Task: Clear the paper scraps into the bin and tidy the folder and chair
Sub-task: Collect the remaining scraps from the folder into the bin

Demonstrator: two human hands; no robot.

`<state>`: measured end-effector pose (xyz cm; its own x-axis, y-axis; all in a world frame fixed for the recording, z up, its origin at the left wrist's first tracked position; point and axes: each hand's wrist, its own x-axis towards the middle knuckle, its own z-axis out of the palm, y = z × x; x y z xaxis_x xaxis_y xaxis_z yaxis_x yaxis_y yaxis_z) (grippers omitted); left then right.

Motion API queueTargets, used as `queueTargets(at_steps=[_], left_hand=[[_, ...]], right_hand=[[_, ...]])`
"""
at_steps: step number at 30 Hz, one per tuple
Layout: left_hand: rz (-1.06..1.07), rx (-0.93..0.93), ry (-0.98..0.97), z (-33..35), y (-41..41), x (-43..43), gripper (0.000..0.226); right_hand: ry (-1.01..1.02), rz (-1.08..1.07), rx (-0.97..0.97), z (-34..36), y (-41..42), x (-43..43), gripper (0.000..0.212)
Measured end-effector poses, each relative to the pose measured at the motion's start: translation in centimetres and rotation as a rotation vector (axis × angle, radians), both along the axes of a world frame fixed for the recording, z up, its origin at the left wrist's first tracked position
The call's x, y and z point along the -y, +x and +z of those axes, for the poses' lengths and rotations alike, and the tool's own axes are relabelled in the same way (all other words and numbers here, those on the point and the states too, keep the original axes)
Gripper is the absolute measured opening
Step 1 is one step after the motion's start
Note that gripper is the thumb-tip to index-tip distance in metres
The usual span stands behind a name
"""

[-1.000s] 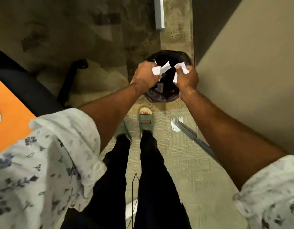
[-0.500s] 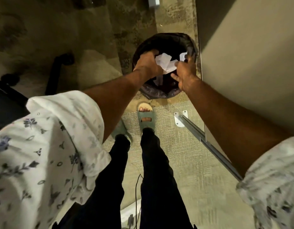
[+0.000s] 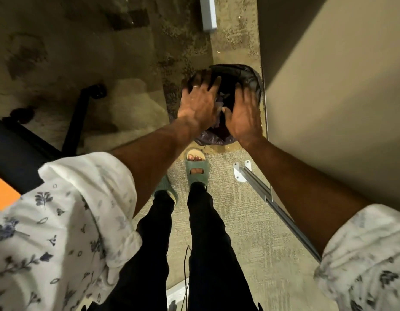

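A round bin (image 3: 244,74) lined with a dark bag stands on the floor beside the partition. Both hands hover over its mouth, palms down. My left hand (image 3: 200,104) has its fingers spread and holds nothing. My right hand (image 3: 245,114) is likewise spread and empty. Between the two hands, pale paper scraps (image 3: 220,102) show dimly inside the bin. An orange folder (image 3: 2,191) shows as a corner at the left edge. Above the folder runs a dark part of the chair (image 3: 12,153), with its black base leg (image 3: 76,122) and castors on the floor.
A tall beige partition (image 3: 333,97) fills the right side, with a metal foot bracket (image 3: 239,172) and rail on the carpet. My feet in green sandals (image 3: 196,169) stand just before the bin. A thin cable (image 3: 185,265) trails between my legs.
Both hands held white paper scraps over the bin, then lowered them to its mouth. Now the fingers are spread and the scraps have dropped inside the bin.
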<state>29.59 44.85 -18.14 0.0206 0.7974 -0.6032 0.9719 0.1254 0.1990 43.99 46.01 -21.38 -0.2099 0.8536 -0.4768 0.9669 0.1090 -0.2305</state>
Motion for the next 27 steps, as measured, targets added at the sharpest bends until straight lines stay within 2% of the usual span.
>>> queueTargets(at_steps=[5, 12, 20, 27], left_hand=[[-0.013, -0.062, 0.051, 4.5, -0.9, 1.4, 0.083], [0.091, -0.018, 0.148, 12.6, -2.8, 3.2, 0.074], [0.234, 0.05, 0.305, 23.5, -5.7, 3.6, 0.077], [0.343, 0.044, 0.407, 30.7, -10.3, 5.3, 0.076]], right_hand=[[0.014, 0.027, 0.031, 5.2, -1.1, 1.1, 0.072], [0.038, 0.005, 0.025, 14.1, -2.6, 1.6, 0.071], [0.164, -0.023, -0.045, 25.4, -5.6, 1.7, 0.065], [0.236, -0.028, -0.196, 32.3, -11.1, 2.8, 0.069]])
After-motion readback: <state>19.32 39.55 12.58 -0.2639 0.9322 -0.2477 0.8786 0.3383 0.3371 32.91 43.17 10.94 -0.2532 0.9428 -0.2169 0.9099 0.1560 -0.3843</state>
